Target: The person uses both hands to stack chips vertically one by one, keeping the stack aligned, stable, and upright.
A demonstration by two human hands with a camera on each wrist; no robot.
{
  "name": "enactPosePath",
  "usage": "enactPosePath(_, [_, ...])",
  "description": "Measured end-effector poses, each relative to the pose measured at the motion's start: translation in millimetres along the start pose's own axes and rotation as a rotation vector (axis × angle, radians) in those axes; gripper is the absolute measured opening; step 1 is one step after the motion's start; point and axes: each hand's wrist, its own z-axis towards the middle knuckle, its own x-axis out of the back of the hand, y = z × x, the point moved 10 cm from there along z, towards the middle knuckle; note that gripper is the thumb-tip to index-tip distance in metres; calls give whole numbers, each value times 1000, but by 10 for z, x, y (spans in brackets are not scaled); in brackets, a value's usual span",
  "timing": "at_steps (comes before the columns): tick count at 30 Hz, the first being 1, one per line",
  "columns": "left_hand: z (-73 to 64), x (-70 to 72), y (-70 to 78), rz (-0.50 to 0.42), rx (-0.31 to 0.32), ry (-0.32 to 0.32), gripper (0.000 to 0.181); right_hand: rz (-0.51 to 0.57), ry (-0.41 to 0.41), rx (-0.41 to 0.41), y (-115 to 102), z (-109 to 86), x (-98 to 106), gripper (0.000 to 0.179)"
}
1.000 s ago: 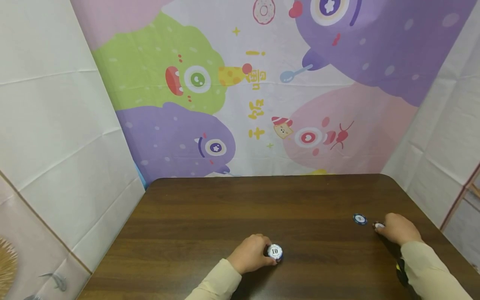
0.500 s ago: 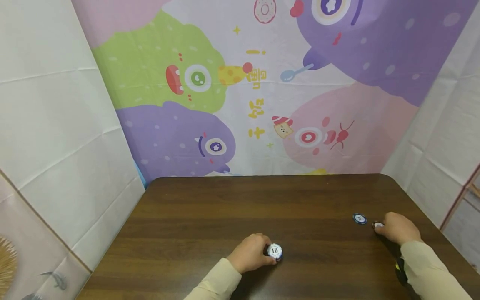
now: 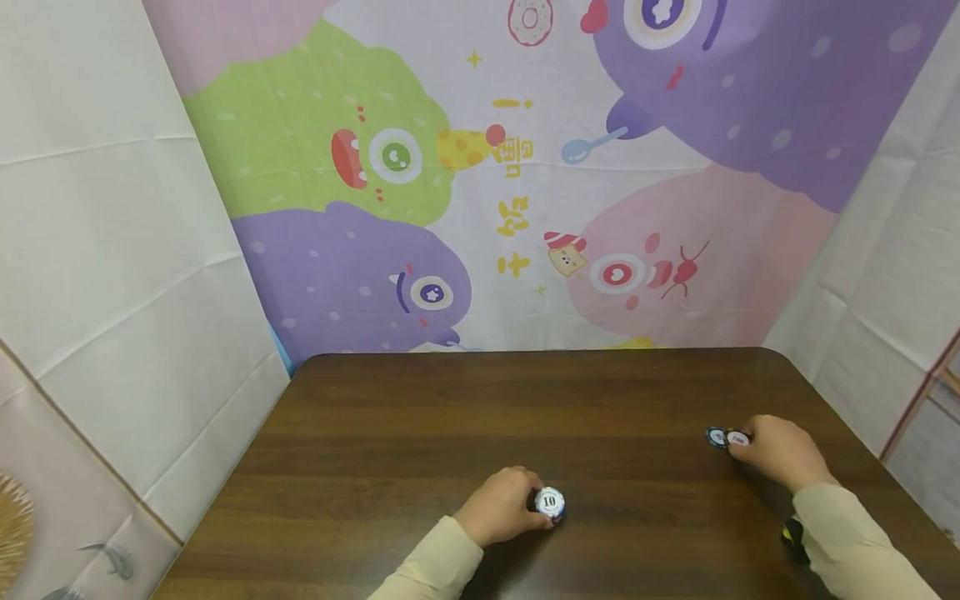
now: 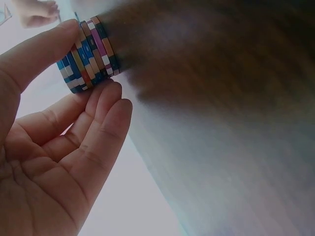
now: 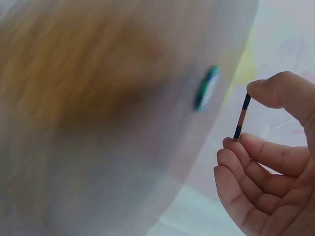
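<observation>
My left hand (image 3: 501,505) grips the sides of a stack of poker chips (image 3: 550,502) on the table, a white-centred chip marked 10 on top. In the left wrist view, thumb and fingers span the stack's multicoloured edges (image 4: 88,58). Farther right, my right hand (image 3: 783,452) pinches a single poker chip (image 3: 738,438) by its rim between thumb and fingers. The right wrist view shows this dark-and-orange-edged chip (image 5: 241,117) edge-on, off the tabletop. Just left of it a blue-green poker chip (image 3: 716,437) lies flat, partly overlapped by the held one in the head view.
The dark brown wooden table (image 3: 420,417) has rounded far corners. Behind it hangs a cartoon-printed cloth (image 3: 480,192); pale cloth panels (image 3: 120,192) flank both sides. A black-and-yellow object (image 3: 793,537) shows beside the right sleeve.
My right hand has raised the chip from the table and moved it left, beside the blue-green one. My left hand and its stack have stayed still.
</observation>
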Motion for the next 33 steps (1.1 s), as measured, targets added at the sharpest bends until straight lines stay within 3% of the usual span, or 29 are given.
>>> enactPosePath(16, [-10, 15, 8, -4, -9, 7, 35, 98, 74, 198, -1116, -58, 69, 25])
enactPosePath(33, [-4, 26, 7, -3, -16, 33, 35, 156, 12, 411, -2032, -154, -250, 26])
